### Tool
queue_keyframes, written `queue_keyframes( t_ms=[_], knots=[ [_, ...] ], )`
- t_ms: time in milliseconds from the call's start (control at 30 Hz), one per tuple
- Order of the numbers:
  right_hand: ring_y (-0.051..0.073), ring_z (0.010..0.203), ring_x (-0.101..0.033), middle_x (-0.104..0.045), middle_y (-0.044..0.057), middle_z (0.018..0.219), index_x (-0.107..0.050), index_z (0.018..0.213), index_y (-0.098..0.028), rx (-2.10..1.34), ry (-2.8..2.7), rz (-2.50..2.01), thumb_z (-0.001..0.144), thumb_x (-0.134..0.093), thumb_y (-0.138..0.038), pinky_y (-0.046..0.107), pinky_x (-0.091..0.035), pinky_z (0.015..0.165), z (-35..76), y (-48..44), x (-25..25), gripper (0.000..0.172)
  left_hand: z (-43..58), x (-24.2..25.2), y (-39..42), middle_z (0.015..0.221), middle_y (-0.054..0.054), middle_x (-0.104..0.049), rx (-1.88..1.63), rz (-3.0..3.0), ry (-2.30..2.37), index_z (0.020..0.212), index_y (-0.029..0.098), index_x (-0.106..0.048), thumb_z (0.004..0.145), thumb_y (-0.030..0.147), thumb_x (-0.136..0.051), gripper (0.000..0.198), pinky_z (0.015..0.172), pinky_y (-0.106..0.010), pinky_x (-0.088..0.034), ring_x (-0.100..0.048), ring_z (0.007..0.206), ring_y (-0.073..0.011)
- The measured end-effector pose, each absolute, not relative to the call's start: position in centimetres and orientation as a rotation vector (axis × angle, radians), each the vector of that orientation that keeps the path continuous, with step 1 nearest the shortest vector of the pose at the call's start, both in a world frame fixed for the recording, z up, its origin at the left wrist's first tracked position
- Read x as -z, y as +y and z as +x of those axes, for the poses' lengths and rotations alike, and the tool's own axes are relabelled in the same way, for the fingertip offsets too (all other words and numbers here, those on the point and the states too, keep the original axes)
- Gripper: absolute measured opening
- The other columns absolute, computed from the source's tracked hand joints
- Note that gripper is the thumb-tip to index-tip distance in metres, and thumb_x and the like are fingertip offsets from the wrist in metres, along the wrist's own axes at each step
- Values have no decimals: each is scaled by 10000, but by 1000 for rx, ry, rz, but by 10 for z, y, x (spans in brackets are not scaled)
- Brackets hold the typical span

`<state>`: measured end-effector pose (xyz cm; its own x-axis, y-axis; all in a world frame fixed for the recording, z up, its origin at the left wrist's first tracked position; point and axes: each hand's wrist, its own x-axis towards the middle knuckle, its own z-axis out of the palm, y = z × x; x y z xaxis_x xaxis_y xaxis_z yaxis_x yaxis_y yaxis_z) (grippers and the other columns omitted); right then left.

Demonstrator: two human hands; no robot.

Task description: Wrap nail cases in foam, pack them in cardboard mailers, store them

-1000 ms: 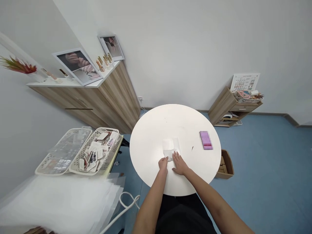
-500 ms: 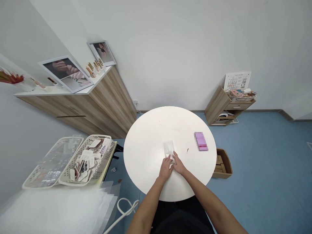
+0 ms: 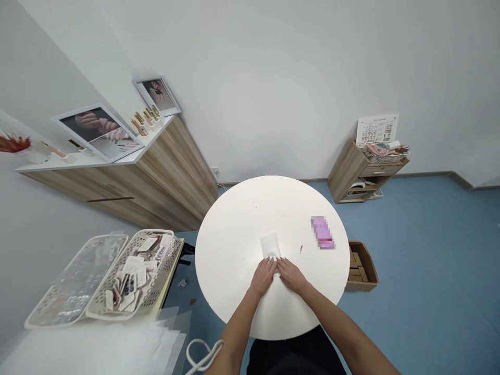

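A small whitish, slightly see-through sheet or pouch (image 3: pixel 270 245) lies on the round white table (image 3: pixel 230 224); I cannot tell which of the two it is. My left hand (image 3: pixel 264 273) rests on its near left edge, fingers stretched forward and flat. On the near right edge lies my right hand (image 3: pixel 291 274), its fingers also extended and pressed down. The fingertips of both hands almost meet and cover the near end of the piece. To the right on the table is a blurred purple rectangle (image 3: pixel 322 233).
White baskets (image 3: pixel 156 291) of small cards and clear packs stand at the left, behind translucent sheets (image 3: pixel 117 344). A cardboard box (image 3: pixel 369 286) sits on the floor right of the table. Wooden cabinets (image 3: pixel 183 177) line the wall; a white cable (image 3: pixel 201 354) loops at lower left.
Both hands have gone from bent fingers gathered at the piece's near end to flat, stretched fingers on it. The piece looks smoother. The view has shifted slightly.
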<state>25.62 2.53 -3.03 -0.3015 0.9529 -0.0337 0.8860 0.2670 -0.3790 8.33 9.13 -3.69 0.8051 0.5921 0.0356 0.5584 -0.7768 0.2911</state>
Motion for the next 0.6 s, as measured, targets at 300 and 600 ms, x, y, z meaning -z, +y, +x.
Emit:
queue_keyframes(
  t_ms=[300,600],
  knots=[
    [245,1063,-573,-637,108,1122,-560,1213,-178,-642,-2263,-1870,846,-419,-67,378,-463,913,257,57,-6,409,84,4,116,1159,-79,-649,-327,2317,881,1233,245,-507,725,133,-554,522,906,-377,-509,-627,1074,-259],
    [152,812,-588,-577,70,1088,-648,1055,-174,-952,-2052,-1831,875,-492,-150,268,-442,737,281,130,-28,239,99,-11,161,1065,-59,-599,-413,2007,1141,1175,224,-594,850,226,-461,351,848,-329,-510,-630,922,-188]
  ],
)
